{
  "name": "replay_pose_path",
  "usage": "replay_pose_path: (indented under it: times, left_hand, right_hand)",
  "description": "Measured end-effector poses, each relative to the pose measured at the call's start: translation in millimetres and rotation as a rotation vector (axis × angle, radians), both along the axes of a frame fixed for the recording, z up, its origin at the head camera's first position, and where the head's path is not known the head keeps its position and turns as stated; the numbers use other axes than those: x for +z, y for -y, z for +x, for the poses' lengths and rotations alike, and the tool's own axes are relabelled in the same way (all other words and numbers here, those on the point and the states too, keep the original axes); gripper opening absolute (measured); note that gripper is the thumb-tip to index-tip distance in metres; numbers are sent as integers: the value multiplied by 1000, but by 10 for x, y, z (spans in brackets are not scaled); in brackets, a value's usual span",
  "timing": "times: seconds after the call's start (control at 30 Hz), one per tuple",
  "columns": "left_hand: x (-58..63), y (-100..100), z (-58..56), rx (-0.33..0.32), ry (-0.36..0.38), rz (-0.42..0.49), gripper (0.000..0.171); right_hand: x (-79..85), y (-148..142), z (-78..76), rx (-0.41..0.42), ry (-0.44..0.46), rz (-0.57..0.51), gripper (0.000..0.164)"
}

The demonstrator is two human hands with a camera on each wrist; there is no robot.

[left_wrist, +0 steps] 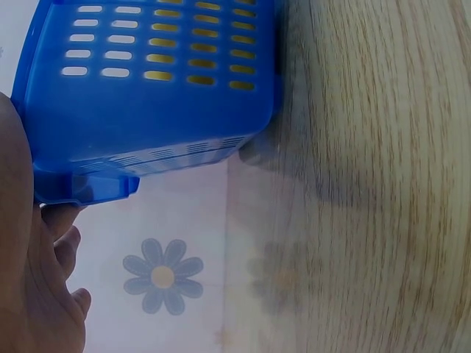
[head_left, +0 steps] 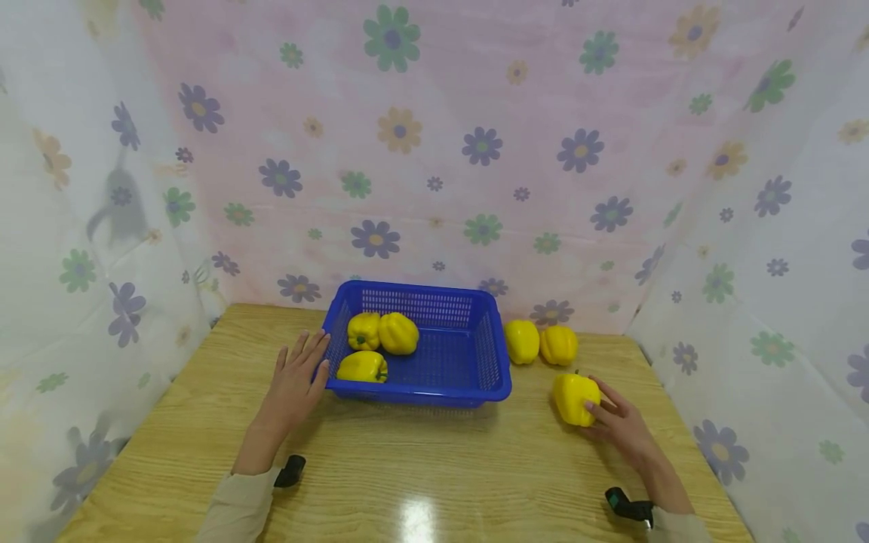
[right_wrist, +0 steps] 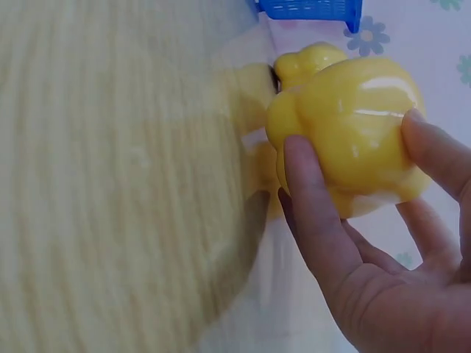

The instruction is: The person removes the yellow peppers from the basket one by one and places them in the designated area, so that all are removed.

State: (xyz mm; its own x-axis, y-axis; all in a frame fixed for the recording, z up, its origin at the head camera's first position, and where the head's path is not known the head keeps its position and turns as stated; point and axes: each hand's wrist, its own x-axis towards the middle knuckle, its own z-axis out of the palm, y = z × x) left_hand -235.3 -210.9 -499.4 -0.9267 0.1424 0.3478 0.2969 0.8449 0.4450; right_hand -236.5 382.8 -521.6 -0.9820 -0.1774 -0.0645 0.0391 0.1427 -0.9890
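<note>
A yellow bell pepper [head_left: 573, 400] is in my right hand [head_left: 623, 428], gripped between thumb and fingers at the right of the table. The right wrist view shows that pepper [right_wrist: 353, 132] close up, fingertips spread around its glossy sides. My left hand [head_left: 290, 388] rests on the left rim of a blue plastic basket [head_left: 421, 394], fingers extended. From the left wrist, the basket's slotted end wall [left_wrist: 169, 110] fills the upper left. Inside, toward its left side, lie three yellow peppers: one at the front [head_left: 360, 367] and two behind [head_left: 399, 334].
Right of the basket, two more yellow peppers, one nearer it [head_left: 522, 342] and one farther right [head_left: 560, 346], sit side by side on the wooden table [head_left: 380, 467]. Flower-patterned cloth [head_left: 434, 151] hangs behind and on both sides. Each wrist carries a black camera mount [head_left: 290, 471].
</note>
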Motion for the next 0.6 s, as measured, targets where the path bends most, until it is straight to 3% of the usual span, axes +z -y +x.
replay_pose_path:
  times: [0.23,0.6]
  left_hand:
    - [0,-1,-1,-2,10,13,53]
    - [9,-8,5,-4,24,17,54]
  right_hand:
    - [74,-139,-142,22,-11,-20,70]
    - [99,-321,-402,-31,-3,122,74]
